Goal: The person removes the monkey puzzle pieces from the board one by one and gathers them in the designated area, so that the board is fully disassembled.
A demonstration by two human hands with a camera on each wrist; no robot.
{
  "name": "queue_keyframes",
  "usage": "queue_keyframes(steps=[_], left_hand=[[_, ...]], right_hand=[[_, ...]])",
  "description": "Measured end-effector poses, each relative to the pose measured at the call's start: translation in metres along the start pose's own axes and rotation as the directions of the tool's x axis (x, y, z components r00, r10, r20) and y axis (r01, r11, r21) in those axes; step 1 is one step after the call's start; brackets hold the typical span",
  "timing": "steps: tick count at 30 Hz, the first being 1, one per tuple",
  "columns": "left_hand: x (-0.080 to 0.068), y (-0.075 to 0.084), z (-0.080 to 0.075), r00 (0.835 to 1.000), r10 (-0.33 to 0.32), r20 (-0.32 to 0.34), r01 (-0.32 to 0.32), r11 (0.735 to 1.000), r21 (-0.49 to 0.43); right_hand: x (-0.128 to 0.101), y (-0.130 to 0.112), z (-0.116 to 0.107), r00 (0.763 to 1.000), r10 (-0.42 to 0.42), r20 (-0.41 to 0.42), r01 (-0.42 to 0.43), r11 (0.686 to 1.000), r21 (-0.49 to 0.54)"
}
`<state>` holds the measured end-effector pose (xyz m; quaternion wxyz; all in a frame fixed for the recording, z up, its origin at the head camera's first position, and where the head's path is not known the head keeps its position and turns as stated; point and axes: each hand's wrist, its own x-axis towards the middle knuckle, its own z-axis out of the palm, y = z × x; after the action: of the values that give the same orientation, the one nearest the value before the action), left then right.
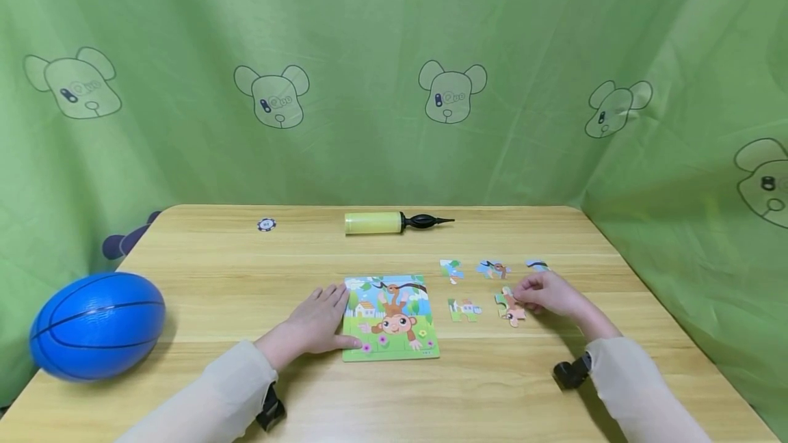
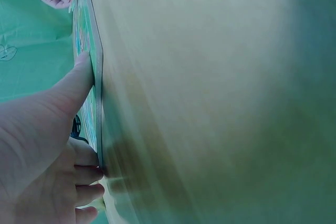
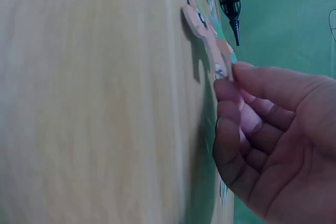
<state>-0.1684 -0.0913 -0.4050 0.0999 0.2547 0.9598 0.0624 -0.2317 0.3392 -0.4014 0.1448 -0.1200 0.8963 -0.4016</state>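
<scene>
A square monkey picture board (image 1: 394, 323) with a green border lies near the middle of the table. My left hand (image 1: 320, 320) rests on its left edge, thumb and fingers spread; the left wrist view shows the thumb (image 2: 79, 80) on the board's surface. To the right of the board, my right hand (image 1: 548, 294) pinches a jigsaw puzzle piece (image 1: 511, 307) showing part of the monkey. In the right wrist view the piece (image 3: 207, 32) is held by its edge between thumb and fingers, tilted off the table.
Several loose puzzle pieces (image 1: 464, 310) lie right of the board. A yellow hand pump (image 1: 375, 223) with a black nozzle lies at the back, a round chip (image 1: 267, 224) to its left. A blue ball (image 1: 98, 327) sits at the left edge. Green curtains (image 1: 369, 142) enclose the table.
</scene>
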Motion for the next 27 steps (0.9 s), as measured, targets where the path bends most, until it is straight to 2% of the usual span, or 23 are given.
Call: queue_keyframes(steps=[6, 11, 21, 27], left_hand=[[0.000, 0.000, 0.001, 1.000, 0.005, -0.003, -0.005, 1.000, 0.004], [0.000, 0.000, 0.000, 1.000, 0.007, -0.002, -0.007, 1.000, 0.007], [0.000, 0.000, 0.000, 1.000, 0.007, 0.001, -0.007, 1.000, 0.005], [0.000, 0.000, 0.000, 1.000, 0.007, 0.001, -0.007, 1.000, -0.005]], right_hand=[[0.002, 0.006, -0.001, 1.000, 0.007, -0.002, -0.007, 0.999, -0.052], [0.003, 0.005, 0.000, 1.000, 0.001, 0.002, 0.000, 0.998, -0.056], [0.007, 0.006, 0.001, 0.999, 0.038, -0.014, -0.039, 0.996, -0.078], [0.004, -0.004, 0.001, 0.999, 0.017, -0.027, -0.020, 0.995, -0.094]])
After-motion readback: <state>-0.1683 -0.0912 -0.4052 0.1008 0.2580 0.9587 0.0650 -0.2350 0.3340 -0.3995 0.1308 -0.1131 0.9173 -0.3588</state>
